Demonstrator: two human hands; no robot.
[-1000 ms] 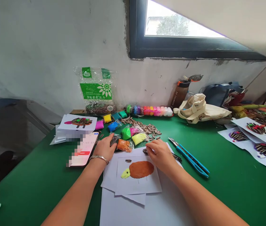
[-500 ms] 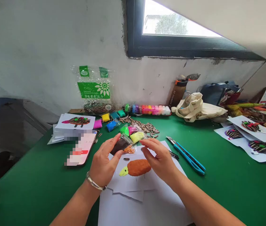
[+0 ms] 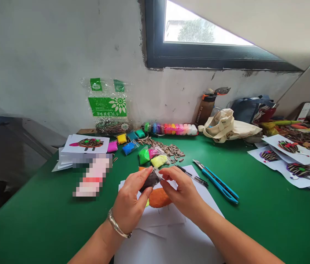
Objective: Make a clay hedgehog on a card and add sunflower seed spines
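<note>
A small clear packet of black modelling clay is held above the paper by my left hand, thumb below and fingers on top. My right hand pinches the packet's clear upper edge. Beneath my hands, a flattened brown-orange clay body lies on white paper, with thin drawn legs below it. The yellow-green clay head is mostly covered by my left fingers. An orange clay packet partly shows behind my left hand. Beyond it lie green and yellow clay packets.
Right of the paper lie a pen and a blue utility knife. Loose sunflower seeds are spread behind the clay packets. At left are a blurred-out phone and stacked picture sheets; more sheets lie at right.
My left hand has lifted the black clay packet off the table and brought it nearer. My right hand has moved in and now pinches its edge.
</note>
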